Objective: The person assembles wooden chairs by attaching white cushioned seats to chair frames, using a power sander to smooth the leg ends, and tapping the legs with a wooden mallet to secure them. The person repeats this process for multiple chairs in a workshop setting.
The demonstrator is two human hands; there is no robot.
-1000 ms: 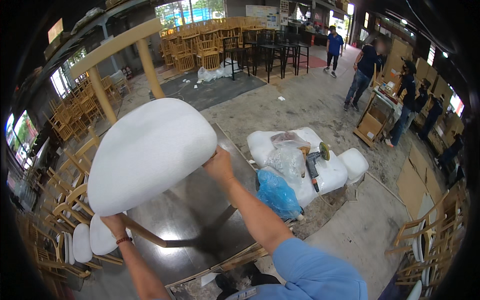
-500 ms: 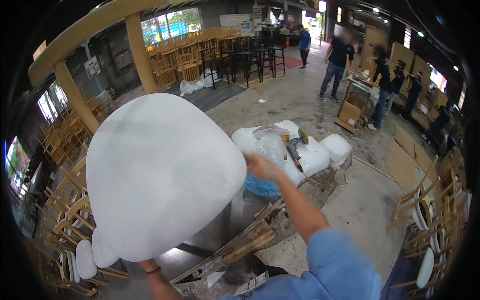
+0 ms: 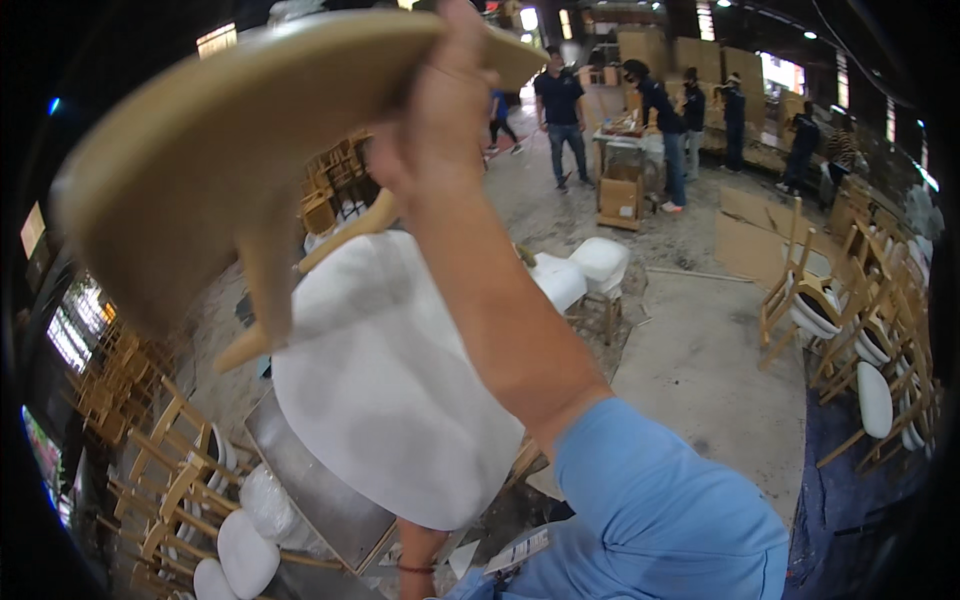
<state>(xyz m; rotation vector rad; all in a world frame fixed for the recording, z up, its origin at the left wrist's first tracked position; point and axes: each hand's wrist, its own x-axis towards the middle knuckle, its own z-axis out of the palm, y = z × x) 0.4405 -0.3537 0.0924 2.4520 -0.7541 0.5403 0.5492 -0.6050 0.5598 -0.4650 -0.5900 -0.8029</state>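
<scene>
A wooden chair [image 3: 265, 290] fills the view from 10 o'clock round to 7, tilted, its backrest [image 3: 165, 190] nearest the camera at 10 o'clock. The right hand [image 3: 435, 115], close to 12 o'clock, is closed around the backrest's rail. The left hand [image 3: 423, 543], past 6 o'clock, sits under the near edge of the white seat [image 3: 385, 410]; its fingers are hidden, so how far it is closed cannot be told.

As far as shows, the chair is whole: backrest, posts and seat stand joined. It is in the hands, not yet set down to rest by itself; its legs, and any contact with the dark counter [image 3: 310, 470] at 7 o'clock, are out of sight. More white-seated chairs stand at 8 o'clock [image 3: 180, 500] and 3 o'clock [image 3: 873, 400].
</scene>
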